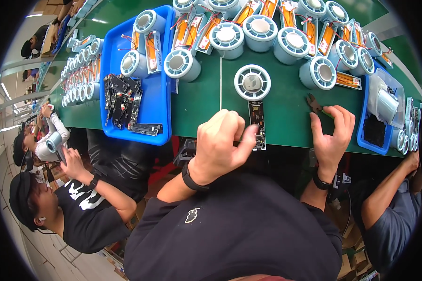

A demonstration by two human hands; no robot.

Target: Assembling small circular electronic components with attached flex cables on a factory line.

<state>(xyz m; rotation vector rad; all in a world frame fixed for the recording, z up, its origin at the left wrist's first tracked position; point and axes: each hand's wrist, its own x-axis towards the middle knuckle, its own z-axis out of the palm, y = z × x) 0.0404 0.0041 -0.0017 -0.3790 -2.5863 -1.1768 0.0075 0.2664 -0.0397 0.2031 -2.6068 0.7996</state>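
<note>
In front of me on the green table stands a light-blue round housing with a spoked top and a metallic disc in its middle. A narrow black circuit board extends from it toward me. My left hand is closed, fingers curled, its thumb on the board's left edge. To the right, my right hand has its fingers curled at the green handle of a pair of cutting pliers, whose dark jaws point away from me. Part of the handle is hidden under the fingers.
A blue tray at left holds loose circuit boards and light-blue housings. Many similar housings with orange-wrapped parts line the back. At right, a blue bin holds black bits and a clear tub. Co-workers sit on both sides.
</note>
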